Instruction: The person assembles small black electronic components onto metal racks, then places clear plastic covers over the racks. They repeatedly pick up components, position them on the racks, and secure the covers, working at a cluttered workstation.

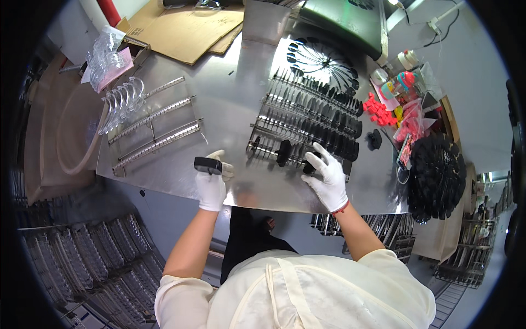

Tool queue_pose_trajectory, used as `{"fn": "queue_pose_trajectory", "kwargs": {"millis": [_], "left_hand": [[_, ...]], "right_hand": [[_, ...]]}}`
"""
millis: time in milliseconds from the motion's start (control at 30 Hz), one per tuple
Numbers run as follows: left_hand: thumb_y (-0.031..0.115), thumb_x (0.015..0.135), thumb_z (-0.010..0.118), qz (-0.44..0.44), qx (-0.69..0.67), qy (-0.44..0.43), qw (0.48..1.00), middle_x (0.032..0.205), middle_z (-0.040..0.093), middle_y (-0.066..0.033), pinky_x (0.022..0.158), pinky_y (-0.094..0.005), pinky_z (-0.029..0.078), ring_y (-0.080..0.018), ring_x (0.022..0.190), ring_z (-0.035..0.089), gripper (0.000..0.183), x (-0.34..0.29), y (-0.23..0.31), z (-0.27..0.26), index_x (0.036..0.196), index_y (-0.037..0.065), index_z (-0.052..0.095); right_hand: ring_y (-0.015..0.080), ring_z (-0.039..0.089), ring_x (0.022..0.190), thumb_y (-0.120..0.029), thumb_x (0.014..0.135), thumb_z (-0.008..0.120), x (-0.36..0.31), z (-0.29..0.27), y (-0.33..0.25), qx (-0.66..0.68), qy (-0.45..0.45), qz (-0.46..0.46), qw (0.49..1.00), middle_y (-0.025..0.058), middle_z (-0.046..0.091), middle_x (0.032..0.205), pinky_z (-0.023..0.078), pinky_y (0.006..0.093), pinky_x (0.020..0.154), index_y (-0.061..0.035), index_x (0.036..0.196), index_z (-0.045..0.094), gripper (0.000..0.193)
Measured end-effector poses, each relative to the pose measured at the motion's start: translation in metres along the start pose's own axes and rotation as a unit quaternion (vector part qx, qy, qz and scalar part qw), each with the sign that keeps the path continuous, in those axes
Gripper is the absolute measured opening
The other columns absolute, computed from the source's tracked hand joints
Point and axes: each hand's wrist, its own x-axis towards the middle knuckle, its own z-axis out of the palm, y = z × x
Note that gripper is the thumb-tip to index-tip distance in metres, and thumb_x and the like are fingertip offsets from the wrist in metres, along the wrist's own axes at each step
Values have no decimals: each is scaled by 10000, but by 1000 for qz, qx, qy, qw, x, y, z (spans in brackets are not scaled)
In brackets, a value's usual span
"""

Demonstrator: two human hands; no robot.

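Note:
My left hand, in a white glove, is closed around a small black block held just above the steel table. My right hand, also gloved, rests with fingers spread on a small black part at the near row of a metal rack filled with several black oval pieces. One black disc-shaped piece stands on the rack's near bar, to the left of my right hand.
A second rack to the left carries several clear curved pieces. Flattened cardboard lies at the back. Red small parts and a round black fan-like bundle sit at the right. Wire racks stand below left.

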Motion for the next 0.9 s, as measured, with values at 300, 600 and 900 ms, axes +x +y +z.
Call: {"fn": "queue_pose_trajectory", "kwargs": {"millis": [300,600,900], "left_hand": [[102,803,718,548,410,-241,688,1331,648,-121,1108,-569,404,-350,1280,587,563,9,63,81,1350,78,586],[88,846,740,513,427,-222,711,1221,711,-67,1087,-589,420,-318,1230,633,458,6,73,61,1291,96,633],[95,852,706,513,397,-188,737,1300,686,-116,1091,-586,420,-365,1270,611,464,10,74,64,1311,79,642]], "right_hand": [[223,674,1037,-36,751,842,9,16,-10,52,-35,54,997,184,538,1449,581,316,876,-143,1289,687,569],[314,637,1176,-62,791,803,4,10,-11,122,-38,65,990,187,552,1423,548,365,981,-147,1258,698,486],[280,655,1182,-66,756,835,5,14,-9,74,-38,40,996,199,546,1430,575,340,935,-148,1245,719,509]]}}
